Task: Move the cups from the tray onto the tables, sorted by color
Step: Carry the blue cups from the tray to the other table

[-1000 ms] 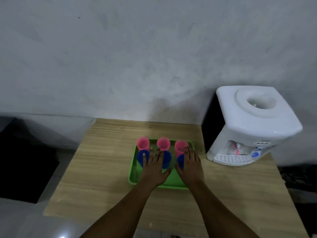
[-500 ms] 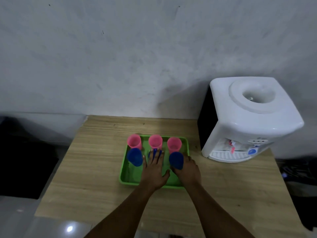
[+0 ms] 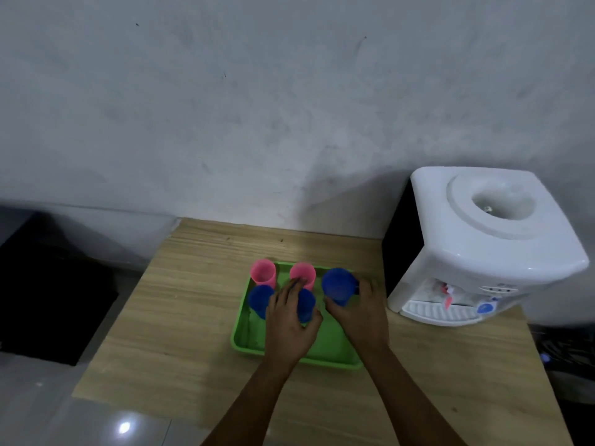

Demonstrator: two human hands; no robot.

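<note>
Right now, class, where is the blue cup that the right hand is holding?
In the head view, the blue cup is gripped by the right hand over the far right corner of the green tray, beside the white water dispenser.

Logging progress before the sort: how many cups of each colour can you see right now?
Blue cups: 3
Pink cups: 2
Total visible: 5; the raised blue cup may hide another behind it.

We see a matt pale wood-grain tabletop (image 3: 199, 304), a smooth green plastic tray (image 3: 248, 339), translucent pink cups (image 3: 263, 272) and blue cups (image 3: 257, 299) of plastic, a glossy white plastic water dispenser (image 3: 476, 252), a rough matt wall (image 3: 257, 107).
</note>
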